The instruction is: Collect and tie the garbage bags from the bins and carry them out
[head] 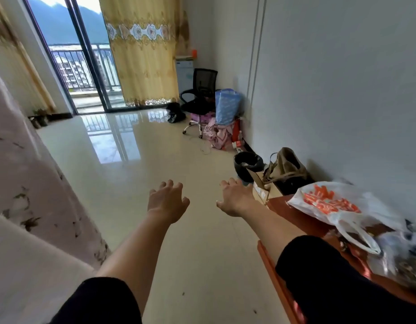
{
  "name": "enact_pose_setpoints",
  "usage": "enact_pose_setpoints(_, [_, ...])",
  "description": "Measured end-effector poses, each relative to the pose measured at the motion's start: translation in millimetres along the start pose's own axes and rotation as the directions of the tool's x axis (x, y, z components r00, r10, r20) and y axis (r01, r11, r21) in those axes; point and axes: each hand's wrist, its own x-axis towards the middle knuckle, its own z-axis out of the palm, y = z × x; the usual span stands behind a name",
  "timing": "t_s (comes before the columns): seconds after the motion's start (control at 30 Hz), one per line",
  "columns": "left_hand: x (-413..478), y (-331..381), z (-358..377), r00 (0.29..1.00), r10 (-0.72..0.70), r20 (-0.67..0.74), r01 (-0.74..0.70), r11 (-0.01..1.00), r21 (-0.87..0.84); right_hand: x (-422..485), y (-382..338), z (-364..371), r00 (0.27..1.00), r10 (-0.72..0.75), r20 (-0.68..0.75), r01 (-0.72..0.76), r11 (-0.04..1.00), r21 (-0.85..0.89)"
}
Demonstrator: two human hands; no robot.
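**Black bin liner by the right wall: how I'd grab it**

The bin (241, 174) sits on the floor along the right wall (342, 90), at middle depth, just beside a cardboard box (260, 190) and a slouchy brown bag (286, 167). It's a small round black bin, and the garbage bag (258, 163) in it is black too, its edge folded out over the rim. Something pale shows inside, too small to say what.

My guess is the bag is thin, soft film, a bit slick, and easy to tear if yanked. It doesn't look stuffed, so probably light. I'd peel the folded edge off the rim on two opposite sides, gather it into a neck and lift straight up, leaving enough slack to knot.

Both arms are stretched out over the floor. The left hand (167, 199) and right hand (235, 197) have fingers spread apart and slightly curved, holding nothing. The right one is nearer the bin but not touching it.

There's also a white plastic bag (328, 202) with orange print on the reddish table (281, 206), near right.
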Motion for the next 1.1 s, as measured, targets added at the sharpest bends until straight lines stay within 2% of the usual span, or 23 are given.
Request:
enact_pose_setpoints(0.17, [130.5, -22.6, 0.0, 0.999, 0.049, 0.021, -0.05, 0.998, 0.033, 119.0, 5.4, -21.4, 0.998, 0.062, -0.008, -0.062, 0.997, 0.035])
enact_pose_setpoints(0.3, [240.2, -13.2, 7.6, 0.989, 0.147, 0.035, -0.147, 0.989, -0.009, 215.7, 22.3, -33.2, 0.994, 0.111, 0.0, -0.111, 0.993, 0.037])
enact_pose_setpoints(0.5, [412.6, 14.1, 39.7, 0.979, 0.197, 0.045, -0.187, 0.968, -0.166, 367.0, 73.5, -31.9, 0.98, 0.197, 0.003, -0.195, 0.969, 0.149])
enact_pose_setpoints(0.6, [489.6, 30.9, 52.3, 0.97, 0.231, 0.072, -0.204, 0.941, -0.269, 433.3, 107.7, -37.8, 0.971, 0.24, 0.007, -0.235, 0.94, 0.248])
enact_pose_setpoints(0.77, [617.0, 54.5, 67.2, 0.945, 0.31, 0.108, -0.244, 0.882, -0.403, 547.2, 157.4, -58.3, 0.95, 0.312, 0.018, -0.301, 0.901, 0.311])
enact_pose_setpoints(0.9, [704.8, 63.0, 79.6, 0.931, 0.34, 0.136, -0.256, 0.87, -0.422, 624.8, 179.5, -62.5, 0.944, 0.327, 0.047, -0.322, 0.878, 0.354])
enact_pose_setpoints(1.1, [855.7, 72.1, 111.9, 0.875, 0.444, 0.19, -0.339, 0.845, -0.413, 748.2, 211.9, -53.9, 0.91, 0.403, 0.092, -0.395, 0.782, 0.482])
